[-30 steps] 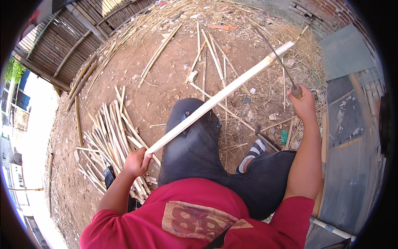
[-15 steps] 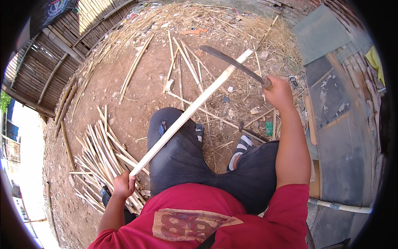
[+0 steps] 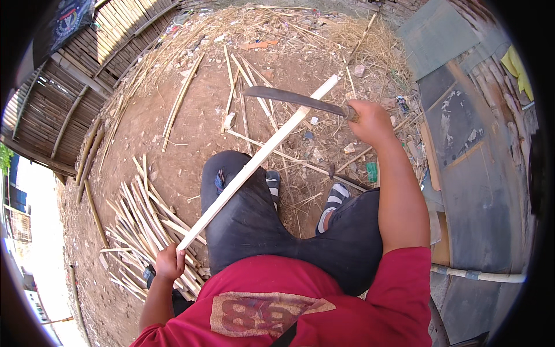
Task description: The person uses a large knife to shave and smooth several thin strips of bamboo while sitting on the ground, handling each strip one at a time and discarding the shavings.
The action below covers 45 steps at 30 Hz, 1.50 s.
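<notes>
A long pale bamboo strip (image 3: 243, 176) slants across my left thigh, from lower left up to the far right. My left hand (image 3: 170, 263) is closed round its near end. My right hand (image 3: 372, 123) grips the handle of a machete (image 3: 289, 97) with a dark, slightly curved blade. Pointing left, the blade crosses the strip near its far end and appears to lie against it; I cannot tell how deep the edge sits. Beside my left hand, a heap of split bamboo strips (image 3: 136, 214) lies on the ground.
More strips (image 3: 184, 98) lie scattered on the dirt ahead, with dry straw (image 3: 370, 46) beyond. A bamboo wall (image 3: 69, 115) stands at left; dark panels (image 3: 480, 196) stand at right. My feet in striped socks (image 3: 334, 199) are below the strip, near a green scrap (image 3: 372, 172).
My right hand and the machete have moved left and slightly nearer along the strip, and the blade has turned flatter. The strip's far end has shifted a little left and nearer.
</notes>
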Motion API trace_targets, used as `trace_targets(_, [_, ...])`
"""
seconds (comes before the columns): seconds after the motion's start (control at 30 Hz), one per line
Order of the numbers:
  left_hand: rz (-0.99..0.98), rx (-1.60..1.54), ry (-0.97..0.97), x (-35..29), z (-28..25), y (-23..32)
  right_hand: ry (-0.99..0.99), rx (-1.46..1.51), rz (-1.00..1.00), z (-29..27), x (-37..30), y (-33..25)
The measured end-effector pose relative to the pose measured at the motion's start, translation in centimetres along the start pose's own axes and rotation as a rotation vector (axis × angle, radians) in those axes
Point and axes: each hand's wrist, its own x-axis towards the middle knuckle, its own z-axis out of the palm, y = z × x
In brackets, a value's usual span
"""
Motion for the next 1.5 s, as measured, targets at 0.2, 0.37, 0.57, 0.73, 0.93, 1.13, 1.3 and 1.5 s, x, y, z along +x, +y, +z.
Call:
trace_targets(0.2, [0.023,0.014,0.01,-0.6,1.1,-2.5,0.076,0.077,0.414,-0.4,0.4,2.6])
trace_targets(0.37, [0.011,-0.025,0.021,-1.3,0.9,-1.4,0.264,0.329,0.665,1.2,-0.9,10.8])
trace_targets(0.57, [0.061,-0.016,0.044,-0.8,1.7,-1.4,0.338,0.607,0.715,0.5,-1.3,9.2])
trace_targets(0.73, [0.048,-0.007,0.068,-0.4,1.5,-0.1,0.177,0.464,0.529,-2.1,-0.6,5.2])
trace_targets(0.93, [-0.021,-0.003,0.104,-1.1,3.0,2.7,-0.146,0.088,-0.057,-3.3,-0.4,-3.3])
trace_targets(1.13, [-0.021,0.012,0.125,-0.8,3.0,3.3,-0.203,0.074,0.082,-1.7,0.1,-1.7])
trace_targets(1.3, [-0.056,0.01,0.093,-0.6,2.5,3.5,-0.175,0.109,0.239,-2.3,-0.1,-2.4])
trace_targets(1.5, [-0.055,0.009,0.097,-0.6,2.3,3.3,-0.296,-0.083,-0.258,-2.1,-0.4,-7.1])
